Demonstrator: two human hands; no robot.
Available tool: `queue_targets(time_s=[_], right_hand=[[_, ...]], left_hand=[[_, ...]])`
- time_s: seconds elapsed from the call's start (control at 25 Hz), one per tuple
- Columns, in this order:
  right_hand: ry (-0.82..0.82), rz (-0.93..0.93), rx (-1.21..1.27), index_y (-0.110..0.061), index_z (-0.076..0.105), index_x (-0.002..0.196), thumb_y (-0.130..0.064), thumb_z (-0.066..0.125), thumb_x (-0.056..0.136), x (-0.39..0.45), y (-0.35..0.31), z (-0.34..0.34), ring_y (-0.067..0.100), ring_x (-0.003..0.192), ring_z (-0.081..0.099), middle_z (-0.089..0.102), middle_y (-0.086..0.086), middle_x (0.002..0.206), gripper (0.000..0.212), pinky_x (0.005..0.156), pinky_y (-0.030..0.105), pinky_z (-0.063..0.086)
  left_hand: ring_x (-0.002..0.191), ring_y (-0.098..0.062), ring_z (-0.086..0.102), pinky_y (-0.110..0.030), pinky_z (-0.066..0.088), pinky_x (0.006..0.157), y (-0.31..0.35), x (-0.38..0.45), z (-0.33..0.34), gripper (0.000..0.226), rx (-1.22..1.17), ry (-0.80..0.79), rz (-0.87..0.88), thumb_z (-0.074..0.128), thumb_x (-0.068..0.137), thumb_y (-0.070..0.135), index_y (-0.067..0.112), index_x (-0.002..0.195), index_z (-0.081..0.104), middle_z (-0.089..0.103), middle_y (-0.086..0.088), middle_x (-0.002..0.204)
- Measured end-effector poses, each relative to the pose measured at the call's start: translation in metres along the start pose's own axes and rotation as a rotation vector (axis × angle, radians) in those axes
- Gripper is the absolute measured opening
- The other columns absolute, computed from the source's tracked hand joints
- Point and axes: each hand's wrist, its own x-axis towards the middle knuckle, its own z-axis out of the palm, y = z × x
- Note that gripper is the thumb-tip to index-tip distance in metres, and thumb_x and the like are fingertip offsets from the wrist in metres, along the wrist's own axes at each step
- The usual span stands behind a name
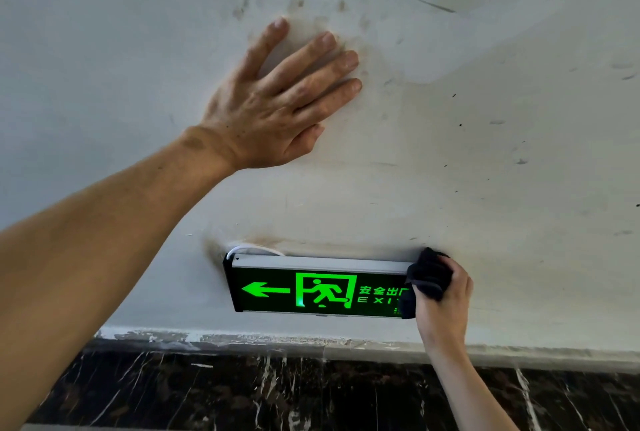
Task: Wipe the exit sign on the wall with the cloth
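The sign [318, 287] is seen low in the centre of the frame, mounted on a white wall [485, 153] just above a dark marble skirting [242, 392]. Its face is lit: a green arrow pointing to frame left, a running-figure symbol, then characters and the letters "EXI", the remainder being covered. A pale metal strip is noted along its top edge, and a white cable [254, 250] loops out behind its upper left corner.

The right hand [441, 295] is placed at the right end of the sign, its arm entering from the lower right of the frame. A dark cloth [427, 278] is bunched in it, clamped between fingers and thumb, and pressed over the sign's right end and top right corner. The cloth is in contact with the sign; that end of the sign is hidden by it.

The left hand [277, 95] is laid flat on the wall in the upper centre of the frame, well above the sign, fingers extended and slightly fanned, nothing held. Its forearm crosses from the lower left.

Brownish smudges and scuffs are recorded on the wall around the left fingertips, above them, and beside the sign's left end.
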Motion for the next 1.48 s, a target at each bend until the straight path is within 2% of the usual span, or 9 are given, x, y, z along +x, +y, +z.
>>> queue_targets(time_s=[0.08, 0.16, 0.24, 0.48, 0.76, 0.92, 1.12, 1.36, 1.48], right_hand=[[0.046, 0.008, 0.007, -0.023, 0.049, 0.124, -0.006, 0.069, 0.08, -0.001, 0.006, 0.004, 0.003, 0.084, 0.051, 0.044, -0.003, 0.119, 0.051, 0.078, 0.026, 0.041], [0.074, 0.034, 0.048, -0.027, 0.052, 0.12, -0.007, 0.068, 0.08, -0.002, 0.012, 0.004, 0.013, 0.094, 0.053, 0.052, -0.002, 0.117, 0.047, 0.084, 0.033, 0.043], [0.095, 0.082, 0.1, -0.035, 0.053, 0.111, -0.007, 0.066, 0.081, -0.003, 0.017, 0.005, 0.017, 0.095, 0.056, 0.06, -0.002, 0.112, 0.043, 0.081, 0.033, 0.042], [0.079, 0.183, 0.197, -0.047, 0.054, 0.087, -0.004, 0.062, 0.081, -0.001, 0.023, 0.004, 0.002, 0.085, 0.058, 0.063, -0.011, 0.095, 0.044, 0.066, 0.023, 0.042], [-0.032, 0.319, 0.084, -0.035, 0.053, 0.089, -0.008, 0.062, 0.083, -0.009, 0.059, 0.01, 0.014, 0.083, 0.059, 0.064, -0.005, 0.092, 0.029, 0.062, 0.032, 0.044], [-0.035, 0.371, 0.017, -0.033, 0.054, 0.091, -0.01, 0.062, 0.081, -0.011, 0.068, 0.013, 0.019, 0.08, 0.06, 0.064, -0.003, 0.089, 0.027, 0.068, 0.038, 0.047], [-0.036, 0.384, -0.046, -0.029, 0.054, 0.093, -0.011, 0.061, 0.082, -0.008, 0.071, 0.014, 0.018, 0.076, 0.057, 0.062, -0.004, 0.084, 0.022, 0.068, 0.037, 0.044], [-0.141, 0.406, -0.151, -0.025, 0.053, 0.09, -0.011, 0.058, 0.083, -0.011, 0.08, 0.012, 0.02, 0.073, 0.058, 0.064, 0.003, 0.081, 0.016, 0.061, 0.035, 0.041], [-0.222, 0.577, -0.234, -0.015, 0.058, 0.091, -0.011, 0.057, 0.081, -0.011, 0.092, 0.007, 0.028, 0.075, 0.061, 0.066, 0.012, 0.082, 0.011, 0.072, 0.04, 0.05]], left_hand=[[0.144, -0.033, 0.035, -0.06, 0.02, 0.116, -0.001, 0.001, 0.0, 0.062, -0.005, -0.005, -0.001, 0.047, 0.096, 0.032, 0.015, 0.154, 0.036, 0.033, -0.007, 0.158], [0.144, -0.033, 0.035, -0.06, 0.02, 0.115, -0.001, 0.001, -0.001, 0.062, -0.009, -0.006, -0.003, 0.048, 0.096, 0.032, 0.015, 0.154, 0.036, 0.033, -0.007, 0.157], [0.143, -0.033, 0.035, -0.061, 0.023, 0.114, -0.001, 0.001, -0.002, 0.061, -0.012, -0.008, -0.003, 0.049, 0.095, 0.031, 0.015, 0.153, 0.037, 0.034, -0.008, 0.156], [0.143, -0.033, 0.035, -0.062, 0.026, 0.111, -0.002, 0.002, -0.003, 0.061, -0.006, -0.014, 0.006, 0.049, 0.095, 0.031, 0.014, 0.153, 0.038, 0.033, -0.008, 0.156], [0.142, -0.034, 0.037, -0.063, 0.025, 0.112, -0.001, 0.002, -0.003, 0.06, 0.01, -0.019, 0.01, 0.048, 0.096, 0.031, 0.014, 0.153, 0.037, 0.034, -0.009, 0.156], [0.141, -0.034, 0.037, -0.063, 0.026, 0.112, -0.001, 0.003, -0.004, 0.059, 0.011, -0.023, 0.0, 0.047, 0.096, 0.031, 0.014, 0.152, 0.038, 0.034, -0.008, 0.155], [0.141, -0.034, 0.038, -0.063, 0.026, 0.112, -0.002, 0.004, -0.003, 0.059, 0.012, -0.027, 0.012, 0.046, 0.097, 0.034, 0.014, 0.152, 0.037, 0.034, -0.009, 0.155], [0.141, -0.034, 0.038, -0.062, 0.025, 0.112, -0.001, 0.003, -0.004, 0.059, 0.02, -0.029, 0.022, 0.043, 0.099, 0.038, 0.015, 0.153, 0.036, 0.034, -0.009, 0.155], [0.141, -0.034, 0.038, -0.062, 0.024, 0.112, -0.002, 0.002, -0.003, 0.06, 0.028, -0.023, 0.017, 0.044, 0.099, 0.038, 0.015, 0.153, 0.036, 0.034, -0.009, 0.155]])
